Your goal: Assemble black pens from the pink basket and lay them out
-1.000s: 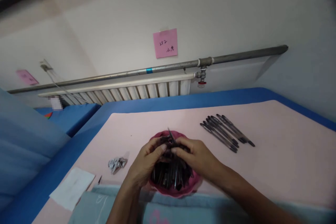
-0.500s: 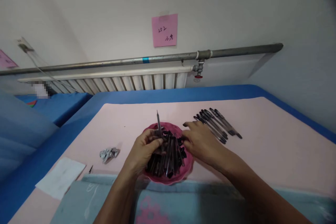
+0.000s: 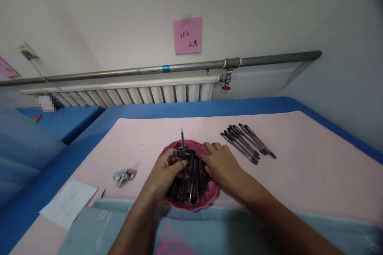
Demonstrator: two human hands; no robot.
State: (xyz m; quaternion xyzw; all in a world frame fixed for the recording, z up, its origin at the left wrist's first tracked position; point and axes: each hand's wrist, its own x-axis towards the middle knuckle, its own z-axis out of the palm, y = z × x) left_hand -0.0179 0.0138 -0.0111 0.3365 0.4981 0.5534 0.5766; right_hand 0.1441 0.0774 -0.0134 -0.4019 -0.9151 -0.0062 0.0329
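Here on the pink-covered surface (image 3: 299, 175), the round, scalloped magenta bowl (image 3: 213, 197) sits heaped with long dark pen parts (image 3: 193, 185); a brush from the right hand (image 3: 223, 163) could tip some out. Its fingers curl over the right side, grip hidden, can't tell! Left hand (image 3: 163, 171): fingers pinching a slim clear-and-dark pen piece (image 3: 183, 141), point up above the bowl; a loose pinch might drop it. A second ago the hands met; now they're apart.

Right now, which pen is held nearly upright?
The pen in the left hand, its thin tip pointing up; the grouped pens to the right lie on the pink sheet.
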